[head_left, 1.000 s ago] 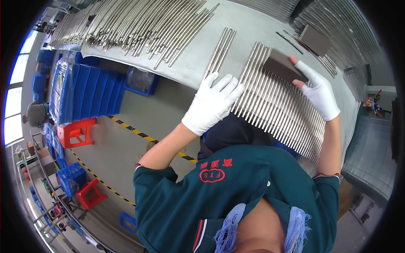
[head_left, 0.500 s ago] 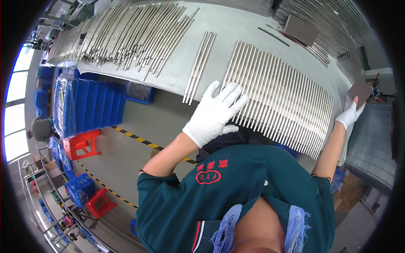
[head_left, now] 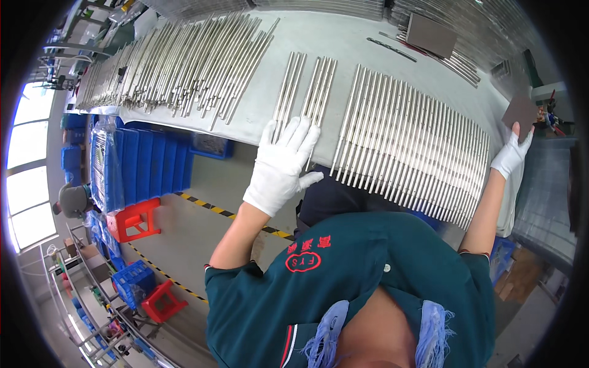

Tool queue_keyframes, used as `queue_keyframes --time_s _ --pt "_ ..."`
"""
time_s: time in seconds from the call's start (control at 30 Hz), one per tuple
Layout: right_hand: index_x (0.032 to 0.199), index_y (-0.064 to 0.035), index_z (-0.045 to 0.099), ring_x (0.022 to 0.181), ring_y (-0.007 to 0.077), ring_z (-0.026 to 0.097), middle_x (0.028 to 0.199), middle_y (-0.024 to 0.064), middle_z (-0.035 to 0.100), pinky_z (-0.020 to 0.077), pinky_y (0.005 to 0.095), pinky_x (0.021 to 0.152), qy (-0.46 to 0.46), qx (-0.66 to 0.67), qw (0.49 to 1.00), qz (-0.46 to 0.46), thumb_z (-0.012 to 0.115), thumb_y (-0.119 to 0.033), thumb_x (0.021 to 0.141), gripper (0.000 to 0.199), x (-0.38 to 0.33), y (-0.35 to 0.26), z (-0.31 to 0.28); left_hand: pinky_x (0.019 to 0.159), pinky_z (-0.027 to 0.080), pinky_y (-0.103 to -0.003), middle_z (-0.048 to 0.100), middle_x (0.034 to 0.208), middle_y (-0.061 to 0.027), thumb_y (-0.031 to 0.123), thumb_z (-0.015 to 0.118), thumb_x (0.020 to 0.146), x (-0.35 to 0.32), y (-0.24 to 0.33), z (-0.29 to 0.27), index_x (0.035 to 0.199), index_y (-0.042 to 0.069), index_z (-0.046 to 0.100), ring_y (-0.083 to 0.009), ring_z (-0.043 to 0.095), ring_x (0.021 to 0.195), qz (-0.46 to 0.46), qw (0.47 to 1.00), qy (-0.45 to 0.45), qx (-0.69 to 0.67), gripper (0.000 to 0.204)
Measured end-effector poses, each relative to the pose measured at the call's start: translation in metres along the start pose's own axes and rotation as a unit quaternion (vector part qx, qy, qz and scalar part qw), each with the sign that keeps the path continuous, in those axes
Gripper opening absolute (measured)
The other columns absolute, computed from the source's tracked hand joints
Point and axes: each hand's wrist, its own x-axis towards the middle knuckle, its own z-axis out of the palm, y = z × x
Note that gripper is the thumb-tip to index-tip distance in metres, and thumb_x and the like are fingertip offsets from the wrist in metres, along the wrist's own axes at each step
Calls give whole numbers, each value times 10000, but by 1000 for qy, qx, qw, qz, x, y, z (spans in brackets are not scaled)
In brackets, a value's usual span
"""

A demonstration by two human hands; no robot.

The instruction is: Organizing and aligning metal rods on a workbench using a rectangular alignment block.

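My left hand (head_left: pixel 283 164), in a white glove, lies flat with fingers spread on the near ends of two small groups of metal rods (head_left: pixel 305 86) at the front edge of the grey table (head_left: pixel 343 43). My right hand (head_left: pixel 510 154), also gloved, reaches past the right end of a long row of parallel metal rods (head_left: pixel 411 147) and pinches a brown rectangular pad (head_left: pixel 520 113) by its lower edge. The pad is lifted off the rods, beside the table's right edge.
A large loose pile of metal rods (head_left: pixel 178 64) covers the table's left part. A second brown pad (head_left: pixel 432 35) lies on more rods at the far right. Blue bins (head_left: pixel 138 168) and red stools (head_left: pixel 136 218) stand on the floor to the left, with a person (head_left: pixel 72 199) nearby.
My right hand carried the brown pad from the row of rods out to the right, past the table's edge. My left hand slid left, from the row onto the small rod groups.
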Motion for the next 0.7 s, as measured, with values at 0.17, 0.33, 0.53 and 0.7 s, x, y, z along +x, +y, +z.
queue_keyframes --time_s 0.17,0.33,0.53,0.7 --pt "1487 21 381 1365 237 429 1522 159 418 311 323 1130 -6 6 1000 14 688 -401 924 767 -4 -9 1 1108 301 -565 496 1404 -158 355 839 666 6 15 5 1412 45 451 -313 446 1338 45 999 4 -29 896" --pt "1476 32 393 1323 230 471 1490 165 454 342 314 1104 0 14 1000 1 695 -380 926 750 -4 -2 4 1099 304 -579 479 1417 -200 362 838 655 11 28 9 1425 28 430 -363 430 1354 79 995 -7 -59 933" --pt "1465 39 405 1252 214 531 1442 162 507 381 298 1067 8 27 1000 -6 705 -327 929 715 -3 2 3 1104 283 -594 467 1426 -213 489 797 658 5 17 3 1431 24 426 -386 424 1349 47 999 -15 -6 976" --pt "1465 26 415 1244 195 514 1410 142 516 377 294 1063 4 93 995 19 706 -323 931 701 -4 2 7 1100 272 -600 493 1400 -198 584 779 610 0 2 -3 1403 32 471 -355 441 1336 6 999 -8 38 1014"
